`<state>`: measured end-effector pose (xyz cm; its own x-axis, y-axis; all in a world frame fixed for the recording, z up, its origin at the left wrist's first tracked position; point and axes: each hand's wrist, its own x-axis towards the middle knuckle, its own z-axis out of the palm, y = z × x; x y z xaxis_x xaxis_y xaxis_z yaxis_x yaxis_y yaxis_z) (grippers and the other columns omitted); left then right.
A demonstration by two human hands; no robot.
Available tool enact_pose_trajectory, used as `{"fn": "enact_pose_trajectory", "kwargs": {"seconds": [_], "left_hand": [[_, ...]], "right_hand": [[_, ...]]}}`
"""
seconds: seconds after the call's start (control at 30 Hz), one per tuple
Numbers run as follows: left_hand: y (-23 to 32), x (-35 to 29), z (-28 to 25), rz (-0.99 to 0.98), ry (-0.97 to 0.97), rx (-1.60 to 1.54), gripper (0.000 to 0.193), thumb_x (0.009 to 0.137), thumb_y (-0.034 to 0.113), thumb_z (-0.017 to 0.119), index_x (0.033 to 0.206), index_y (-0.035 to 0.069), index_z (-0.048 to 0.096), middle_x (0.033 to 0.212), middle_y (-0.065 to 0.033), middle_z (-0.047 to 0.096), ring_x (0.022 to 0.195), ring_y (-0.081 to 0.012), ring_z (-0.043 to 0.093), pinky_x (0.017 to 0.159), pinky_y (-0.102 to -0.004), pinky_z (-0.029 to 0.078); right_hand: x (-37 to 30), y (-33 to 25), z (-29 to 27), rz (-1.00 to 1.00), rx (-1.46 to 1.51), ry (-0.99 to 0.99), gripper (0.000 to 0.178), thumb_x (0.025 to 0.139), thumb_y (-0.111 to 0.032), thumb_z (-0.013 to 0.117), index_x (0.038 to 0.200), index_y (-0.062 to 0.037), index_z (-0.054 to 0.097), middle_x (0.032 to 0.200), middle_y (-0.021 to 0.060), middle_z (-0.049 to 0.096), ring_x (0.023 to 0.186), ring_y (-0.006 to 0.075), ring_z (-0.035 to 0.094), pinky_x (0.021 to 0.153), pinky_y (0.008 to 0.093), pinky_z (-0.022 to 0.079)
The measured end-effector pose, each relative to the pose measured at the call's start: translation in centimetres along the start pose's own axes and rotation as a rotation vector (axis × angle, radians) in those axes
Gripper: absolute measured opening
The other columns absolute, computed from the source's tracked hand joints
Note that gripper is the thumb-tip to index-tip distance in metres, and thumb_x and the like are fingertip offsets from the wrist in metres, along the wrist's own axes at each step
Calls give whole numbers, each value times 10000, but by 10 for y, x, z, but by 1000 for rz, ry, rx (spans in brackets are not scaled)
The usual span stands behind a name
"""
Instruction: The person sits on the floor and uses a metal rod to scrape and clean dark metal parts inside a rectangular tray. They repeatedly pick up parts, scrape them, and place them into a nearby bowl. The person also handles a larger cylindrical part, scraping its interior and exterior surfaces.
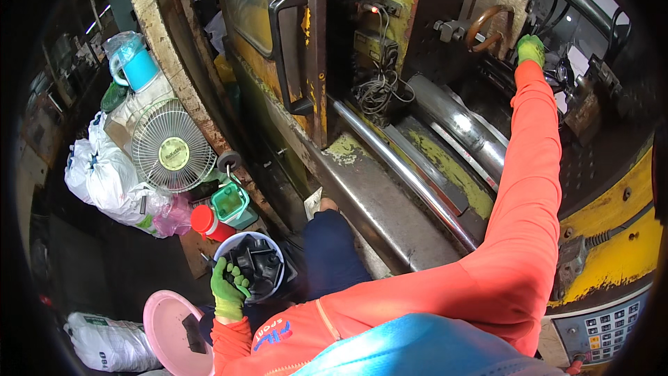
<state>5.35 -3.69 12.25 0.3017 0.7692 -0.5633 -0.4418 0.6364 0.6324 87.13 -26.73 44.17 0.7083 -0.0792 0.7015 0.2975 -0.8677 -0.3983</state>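
Observation:
My left hand [228, 289], in a green glove, rests on several black moulded parts [259, 264] in a white bucket [273, 239] low at my left side; its fingers curl around one of them. My right hand [530, 49], also green-gloved with an orange sleeve, reaches far up into the open mould area of a big machine [417, 188]. It touches a dark part near a wooden block with a copper ring [487, 24]; its grip is hidden.
Shiny steel tie bars [459, 125] cross under my right arm. A sliding door with a black handle [289, 49] stands at the left. A table fan [172, 146], white sacks [104, 174], a green tub [231, 203] and a pink basin [167, 324] sit on the floor.

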Motion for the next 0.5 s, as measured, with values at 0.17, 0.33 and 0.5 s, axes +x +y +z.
{"fn": "enact_pose_trajectory", "kwargs": {"seconds": [0.17, 0.33, 0.5], "left_hand": [[-2, -14, 5, 36, 28, 94, 233, 892, 343, 613, 791, 138, 567, 588, 26, 518, 419, -97, 394, 407, -248, 321], [14, -38, 42, 92, -184, 225, 172, 913, 253, 593, 931, 83, 620, 587, 63, 440, 428, -39, 343, 412, -190, 272], [33, -57, 101, 164, -584, 308, 287, 954, 270, 509, 1099, 53, 628, 750, 30, 540, 457, -20, 328, 435, -172, 241]], "right_hand": [[-8, 23, -15, -120, -167, 173, 378, 909, -254, 459, 1090, 20, 647, 1088, 203, 646, 1069, 352, 598, 910, 404, 477], [-64, -12, -68, -305, 533, 423, 382, 939, -282, 485, 1159, 6, 606, 1124, 198, 631, 1041, 338, 609, 922, 381, 463], [-182, -105, -181, -1111, 620, 485, 334, 815, 4, 602, 1140, -68, 632, 1117, 150, 646, 989, 323, 628, 880, 376, 493]]}}
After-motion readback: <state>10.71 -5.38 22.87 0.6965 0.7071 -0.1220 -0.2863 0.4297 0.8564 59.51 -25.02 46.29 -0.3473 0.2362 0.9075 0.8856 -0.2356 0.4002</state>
